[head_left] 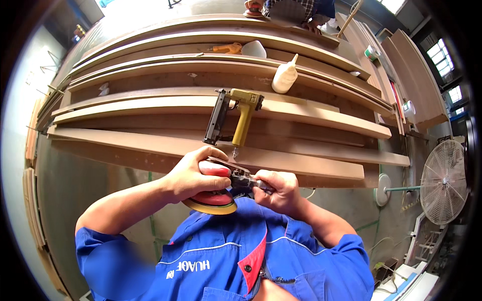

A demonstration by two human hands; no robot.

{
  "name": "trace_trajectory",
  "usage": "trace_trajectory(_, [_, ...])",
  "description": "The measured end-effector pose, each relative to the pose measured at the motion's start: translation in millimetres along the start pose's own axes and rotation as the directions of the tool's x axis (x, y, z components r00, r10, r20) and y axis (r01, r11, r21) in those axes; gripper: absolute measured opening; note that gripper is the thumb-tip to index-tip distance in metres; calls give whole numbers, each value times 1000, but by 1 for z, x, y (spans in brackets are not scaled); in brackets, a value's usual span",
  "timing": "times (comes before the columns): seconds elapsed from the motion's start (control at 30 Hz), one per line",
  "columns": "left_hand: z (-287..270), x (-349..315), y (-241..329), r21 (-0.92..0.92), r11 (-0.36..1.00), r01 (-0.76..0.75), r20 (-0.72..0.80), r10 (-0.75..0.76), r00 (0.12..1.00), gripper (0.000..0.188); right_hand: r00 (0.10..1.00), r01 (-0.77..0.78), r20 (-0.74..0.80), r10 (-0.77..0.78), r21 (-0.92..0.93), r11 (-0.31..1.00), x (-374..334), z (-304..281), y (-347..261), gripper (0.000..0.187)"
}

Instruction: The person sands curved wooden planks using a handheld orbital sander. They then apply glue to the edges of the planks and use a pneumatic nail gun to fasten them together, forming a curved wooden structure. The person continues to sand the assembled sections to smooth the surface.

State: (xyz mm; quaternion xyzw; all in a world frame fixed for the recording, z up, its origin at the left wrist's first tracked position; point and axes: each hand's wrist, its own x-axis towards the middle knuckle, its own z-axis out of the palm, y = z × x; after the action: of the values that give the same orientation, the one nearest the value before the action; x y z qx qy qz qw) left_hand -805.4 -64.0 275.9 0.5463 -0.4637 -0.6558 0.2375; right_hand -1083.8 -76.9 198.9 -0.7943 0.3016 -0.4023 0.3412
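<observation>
My left hand is wrapped over the top of an orbital sander with a red body and a yellowish round pad. The sander is tilted in front of my chest, off the boards. My right hand is closed around the tail end of the same sander, at its hose fitting. Just beyond the sander, a yellow and black nail gun lies across the long wooden boards. Farther back a cream squeeze bottle stands among the boards.
An orange air blow gun and a white scoop-like piece lie farther back. At the far side a co-worker's hand rests on another red sander. A standing fan is at the right; panels lean at the left.
</observation>
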Motion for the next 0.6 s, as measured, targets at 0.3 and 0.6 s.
trace_trajectory(0.3, [-57,-14,14,411,869,-276,8,299,954,87,968,-186,147,203,-123,975,2,-19,-14,25])
trace_trajectory(0.6, [-226,101,-21,568,732,-376,-605,681,413,72,855,-516,-54,515,-181,837,-69,-37,10,34])
